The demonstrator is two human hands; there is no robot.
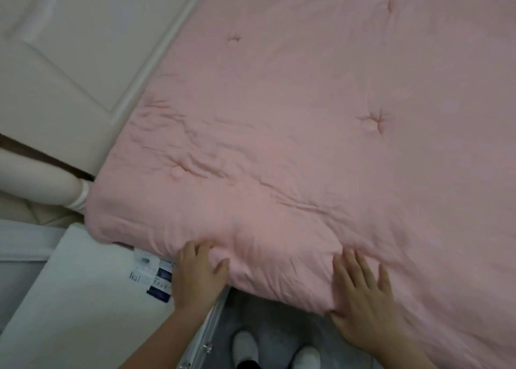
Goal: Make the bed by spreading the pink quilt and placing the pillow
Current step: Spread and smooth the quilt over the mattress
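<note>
Across nearly the whole bed: soft pink tufted quilt (321,134), spread flat, dimpled at several stitched points, creased toward the near left corner. Quilt edge hanging slightly over the near side of the bed, its rounded corner lying just beside a cream padded headboard (55,70) with a raised piped border.

At the near edge of the quilt: left hand (199,276), fingers curled over the rim of the fabric, thumb pressed into the fold, gripping the quilt. Further along the same edge: right hand (363,301), fingers straight and fanned apart, palm down, pressing flat on the quilt surface, holding nothing.

Below the left hand: white flat mattress-like slab (69,299) bearing a printed blue-and-white paper label (156,279), partly tucked under the quilt's corner. Left of the corner: cream cylindrical bolster (42,181) with a ribbed white end, lying at an angle beside the headboard.

Down at floor level, between the forearms: pair of white slippers (245,346) on a grey floor (279,321). No pillow visible from this view.
</note>
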